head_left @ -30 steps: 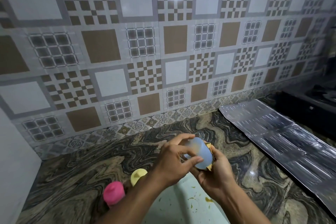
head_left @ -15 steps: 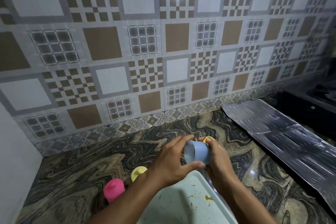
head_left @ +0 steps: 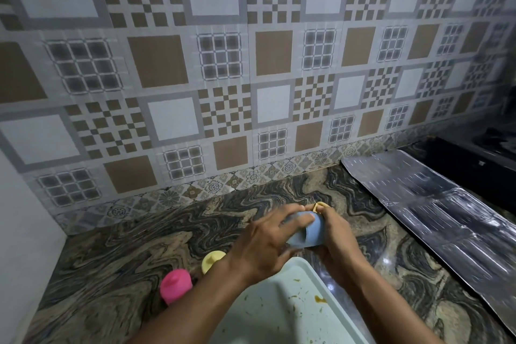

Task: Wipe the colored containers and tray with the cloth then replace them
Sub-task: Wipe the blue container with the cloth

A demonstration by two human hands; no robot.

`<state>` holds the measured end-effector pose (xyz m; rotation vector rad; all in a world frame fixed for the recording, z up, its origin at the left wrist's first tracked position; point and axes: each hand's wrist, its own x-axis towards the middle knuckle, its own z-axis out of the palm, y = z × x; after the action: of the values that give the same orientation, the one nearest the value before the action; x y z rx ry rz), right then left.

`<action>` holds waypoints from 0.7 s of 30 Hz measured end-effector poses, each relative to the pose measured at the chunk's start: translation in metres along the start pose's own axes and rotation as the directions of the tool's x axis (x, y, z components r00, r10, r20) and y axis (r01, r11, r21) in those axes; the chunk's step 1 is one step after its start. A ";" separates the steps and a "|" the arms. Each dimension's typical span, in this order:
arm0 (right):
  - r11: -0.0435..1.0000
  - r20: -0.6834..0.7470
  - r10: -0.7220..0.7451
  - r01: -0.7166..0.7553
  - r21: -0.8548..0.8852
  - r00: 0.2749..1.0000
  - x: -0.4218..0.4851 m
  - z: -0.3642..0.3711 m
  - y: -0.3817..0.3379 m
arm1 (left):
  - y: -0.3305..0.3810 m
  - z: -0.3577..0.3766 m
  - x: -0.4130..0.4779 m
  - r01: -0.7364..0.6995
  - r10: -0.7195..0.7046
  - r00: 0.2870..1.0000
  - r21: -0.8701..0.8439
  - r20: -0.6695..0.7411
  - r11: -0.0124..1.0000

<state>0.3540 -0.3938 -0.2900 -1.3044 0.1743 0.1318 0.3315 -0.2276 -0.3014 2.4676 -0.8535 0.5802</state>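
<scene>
Head view: the blue container (head_left: 307, 232) sits at about 5 o'clock from the middle of the frame, lifted off the marbled countertop (head_left: 117, 260) and tipped on its side above the far corner of the tray (head_left: 268, 324). The left hand (head_left: 265, 244) grips it, fingers curled over its top. The right hand (head_left: 336, 237) cups its far side, holding the yellow cloth (head_left: 320, 206) against it; only a scrap of cloth shows at 12 o'clock of the container. The pink container (head_left: 176, 285) and yellow container (head_left: 212, 259) stand at 7 o'clock, just beside the tray's left edge. The tray carries food specks and an orange smear (head_left: 320, 300). The container looks like light, stiff, smooth plastic, likely slippery if damp, so it is best held round the body with one hand while the other rubs
</scene>
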 end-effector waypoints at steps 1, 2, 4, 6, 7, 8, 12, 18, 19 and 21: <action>1.000 -0.003 -0.003 0.002 -0.009 1.000 0.001 0.000 0.001 | -0.001 0.000 0.000 0.041 -0.041 0.999 -0.023 0.003 0.999; 1.000 -0.006 -0.009 0.009 -0.015 1.000 0.001 -0.001 0.002 | 0.001 -0.001 0.001 0.117 -0.118 0.993 -0.071 -0.014 0.991; 0.999 0.004 -0.024 0.024 -0.023 1.000 0.002 0.000 0.005 | 0.004 -0.002 0.001 0.187 -0.195 0.979 -0.117 -0.065 0.975; 0.999 -0.001 -0.034 0.034 -0.023 0.999 0.004 0.000 0.008 | 0.005 0.001 0.001 0.142 -0.146 0.988 -0.095 -0.043 0.985; 1.000 -0.005 -0.029 0.029 -0.008 1.000 0.004 0.000 0.009 | 0.005 0.003 0.000 0.110 -0.111 0.994 -0.074 -0.005 0.991; 1.000 -0.008 -0.027 0.027 0.001 1.000 0.005 0.000 0.009 | 0.003 0.003 -0.002 0.044 -0.044 0.999 -0.016 0.019 0.999; 0.996 -0.006 -0.062 0.062 -0.066 0.998 0.005 -0.002 0.010 | 0.004 0.005 -0.005 0.199 -0.201 0.980 -0.069 -0.010 0.977; 0.993 0.005 -0.099 0.099 -0.070 0.995 0.005 -0.001 0.012 | 0.001 0.006 -0.004 0.058 -0.058 0.998 -0.005 0.004 0.998; 0.991 0.002 -0.106 0.105 -0.087 0.994 0.006 -0.002 0.012 | -0.001 0.007 -0.005 0.066 -0.066 0.998 -0.006 0.005 0.998; 0.988 -0.014 -0.111 0.109 -0.110 0.994 0.006 -0.003 0.012 | 0.002 0.005 -0.004 0.212 -0.214 0.976 -0.082 -0.025 0.974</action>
<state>0.3576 -0.3933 -0.3037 -1.4220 0.1129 0.0345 0.3285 -0.2301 -0.3073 2.4297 -0.5766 0.5004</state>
